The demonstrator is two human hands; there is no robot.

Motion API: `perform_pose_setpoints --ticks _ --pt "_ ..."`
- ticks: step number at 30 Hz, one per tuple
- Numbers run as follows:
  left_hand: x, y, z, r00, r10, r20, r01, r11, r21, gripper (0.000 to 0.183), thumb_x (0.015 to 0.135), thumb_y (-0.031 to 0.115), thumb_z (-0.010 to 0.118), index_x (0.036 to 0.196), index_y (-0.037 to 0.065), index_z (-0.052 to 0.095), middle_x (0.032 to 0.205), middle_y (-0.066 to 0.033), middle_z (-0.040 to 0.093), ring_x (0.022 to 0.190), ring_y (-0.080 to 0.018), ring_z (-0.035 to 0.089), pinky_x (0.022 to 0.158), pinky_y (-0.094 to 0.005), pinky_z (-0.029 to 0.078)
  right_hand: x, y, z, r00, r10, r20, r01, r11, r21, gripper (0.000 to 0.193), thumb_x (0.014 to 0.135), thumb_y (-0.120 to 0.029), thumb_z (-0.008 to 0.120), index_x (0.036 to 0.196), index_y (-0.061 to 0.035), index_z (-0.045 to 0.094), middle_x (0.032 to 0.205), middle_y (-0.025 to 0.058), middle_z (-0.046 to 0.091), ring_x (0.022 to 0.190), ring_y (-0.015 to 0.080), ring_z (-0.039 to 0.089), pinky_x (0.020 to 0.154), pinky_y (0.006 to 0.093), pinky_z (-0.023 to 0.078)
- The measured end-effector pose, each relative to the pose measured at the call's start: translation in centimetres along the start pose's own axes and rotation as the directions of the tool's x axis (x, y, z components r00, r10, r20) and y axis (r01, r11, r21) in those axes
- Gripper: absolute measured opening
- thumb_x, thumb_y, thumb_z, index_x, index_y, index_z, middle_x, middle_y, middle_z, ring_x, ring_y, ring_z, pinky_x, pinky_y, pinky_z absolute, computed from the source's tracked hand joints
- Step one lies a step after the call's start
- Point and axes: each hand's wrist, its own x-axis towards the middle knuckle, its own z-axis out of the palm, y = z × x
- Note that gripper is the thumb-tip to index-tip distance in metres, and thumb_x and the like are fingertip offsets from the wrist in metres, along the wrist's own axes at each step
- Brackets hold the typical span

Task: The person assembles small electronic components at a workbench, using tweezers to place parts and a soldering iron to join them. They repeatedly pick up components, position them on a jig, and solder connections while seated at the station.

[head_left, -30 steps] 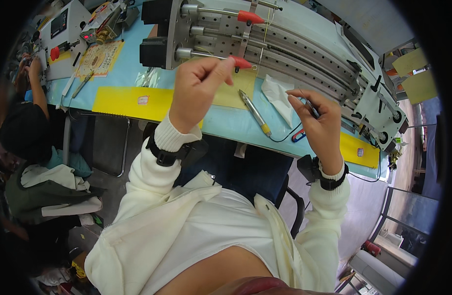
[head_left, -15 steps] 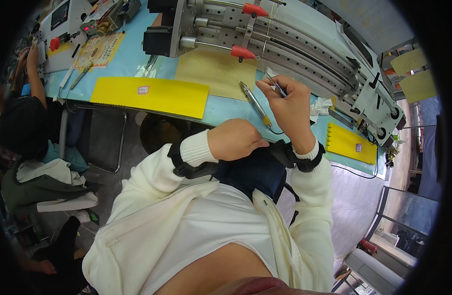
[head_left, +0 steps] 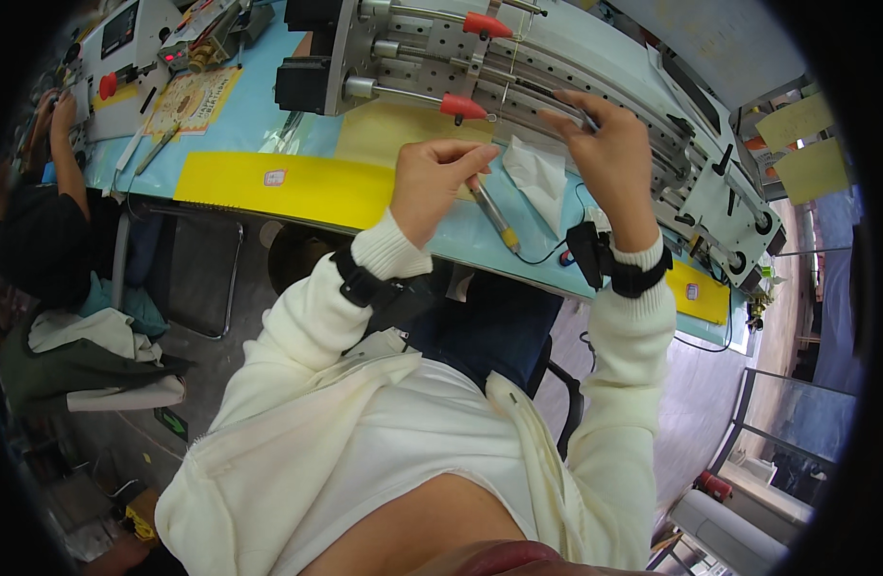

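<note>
My left hand (head_left: 428,184) hovers over the near edge of the bench, thumb and forefinger pinched together; whatever sits between them is too small to make out. Just beyond those fingertips lies a silver pen-shaped tool (head_left: 500,221) with a yellow end and a black cable, its upper part hidden behind the hand. My right hand (head_left: 616,158) grips slim metal tweezers (head_left: 588,120) that point up and left over the rail machine (head_left: 643,134). Two red-tipped rods (head_left: 464,107) stick out of this machine, with small hooks and a thin strand running between them.
A white tissue (head_left: 537,180) lies between my hands. Yellow boards (head_left: 297,187) line the bench's front edge, beside a tan sheet (head_left: 384,134). At far left another person in black (head_left: 43,230) works at the same bench. A chair stands below it.
My left hand has risen from my lap to the bench beside the pen-shaped tool. The right hand has shifted right and up with the tweezers. The white tissue now lies spread where it shows.
</note>
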Motion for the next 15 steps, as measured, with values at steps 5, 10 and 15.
perform_pose_setpoints --ticks 5,10,15 --pt "-0.5 1.6 -3.8 0.966 0.219 -0.135 -0.163 0.928 0.336 0.016 0.088 0.013 0.077 0.096 -0.001 0.076 0.079 -0.0012 0.069 0.062 -0.0038 0.048 0.055 -0.0198 0.037 -3.5 -0.8 -2.8 0.995 0.094 -0.044 -0.087 0.985 0.152 0.016 0.090 -0.018 0.074 0.099 -0.0049 0.076 0.064 0.0075 0.062 0.053 0.0093 0.049 0.053 0.0252 0.040" --pt "1.1 3.5 -2.7 0.711 0.703 -0.025 -0.452 0.484 0.749 0.014 0.085 0.009 0.076 0.082 0.001 0.066 0.076 -0.0056 0.060 0.058 -0.0143 0.053 0.054 -0.0296 0.041 -5.8 -2.3 -3.4 0.998 0.037 -0.045 -0.023 0.960 0.280 0.013 0.089 -0.013 0.074 0.097 -0.0019 0.074 0.063 0.0034 0.059 0.055 0.0062 0.043 0.051 0.0226 0.035" --pt "2.8 3.9 0.3 0.636 0.763 0.111 -0.594 0.393 0.701 0.013 0.089 0.005 0.072 0.083 0.001 0.061 0.075 -0.0041 0.057 0.060 -0.0136 0.054 0.055 -0.0270 0.042 -8.2 -3.4 -4.8 0.995 0.091 0.042 -0.100 0.908 0.406 0.011 0.090 -0.010 0.074 0.096 -0.0006 0.074 0.068 -0.0006 0.063 0.055 0.0030 0.044 0.051 0.0197 0.034"
